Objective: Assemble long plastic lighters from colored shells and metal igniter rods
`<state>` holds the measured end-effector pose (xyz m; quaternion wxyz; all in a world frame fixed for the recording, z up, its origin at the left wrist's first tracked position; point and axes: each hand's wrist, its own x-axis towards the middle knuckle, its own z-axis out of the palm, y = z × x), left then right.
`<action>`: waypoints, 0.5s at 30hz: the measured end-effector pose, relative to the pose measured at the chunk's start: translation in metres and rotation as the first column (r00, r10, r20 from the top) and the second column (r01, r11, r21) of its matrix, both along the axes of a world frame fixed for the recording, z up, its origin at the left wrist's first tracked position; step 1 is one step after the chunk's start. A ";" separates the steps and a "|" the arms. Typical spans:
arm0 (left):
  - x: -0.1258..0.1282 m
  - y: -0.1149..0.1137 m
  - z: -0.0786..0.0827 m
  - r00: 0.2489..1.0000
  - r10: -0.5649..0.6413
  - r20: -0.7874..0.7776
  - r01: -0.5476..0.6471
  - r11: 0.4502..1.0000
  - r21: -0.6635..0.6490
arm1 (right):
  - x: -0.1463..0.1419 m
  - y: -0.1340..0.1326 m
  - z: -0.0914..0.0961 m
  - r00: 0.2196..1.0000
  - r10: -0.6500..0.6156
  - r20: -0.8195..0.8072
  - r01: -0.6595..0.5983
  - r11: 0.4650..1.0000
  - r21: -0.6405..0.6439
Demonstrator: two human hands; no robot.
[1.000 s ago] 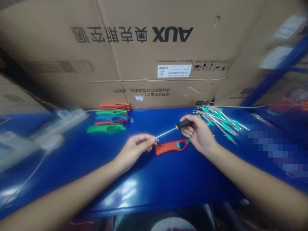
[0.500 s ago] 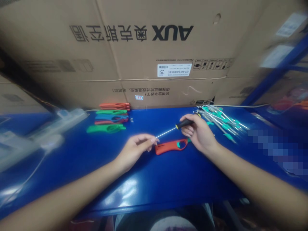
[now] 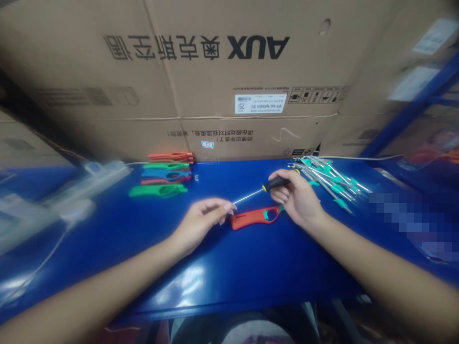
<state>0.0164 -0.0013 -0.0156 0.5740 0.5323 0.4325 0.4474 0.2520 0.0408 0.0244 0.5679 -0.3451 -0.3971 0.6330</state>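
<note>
Though in two hands [image 3: 201,220] — one screwdriver [image 3: 271,185].

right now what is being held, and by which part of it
A screwdriver: right fingers hold its black handle, left fingers pinch the shaft at its tip end.

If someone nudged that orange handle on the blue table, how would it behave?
The orange handle would probably slide easily, since the blue table looks smooth and shiny. Its long, flattish shape suggests it wouldn't roll much. Its plastic-looking shell hints at something stiff and fairly light.
</note>
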 end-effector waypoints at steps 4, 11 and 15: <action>-0.001 0.000 -0.001 1.000 0.002 0.007 -0.002 1.000 0.001 | 0.000 -0.001 0.001 1.000 -0.002 -0.003 0.002 1.000 -0.002; 0.000 0.000 0.000 1.000 0.009 0.000 -0.009 1.000 0.000 | 0.000 0.001 0.000 1.000 0.002 0.000 -0.002 1.000 0.001; 0.000 0.000 0.000 1.000 0.004 -0.006 -0.004 1.000 0.000 | -0.001 0.001 -0.002 1.000 -0.002 0.009 0.002 1.000 0.002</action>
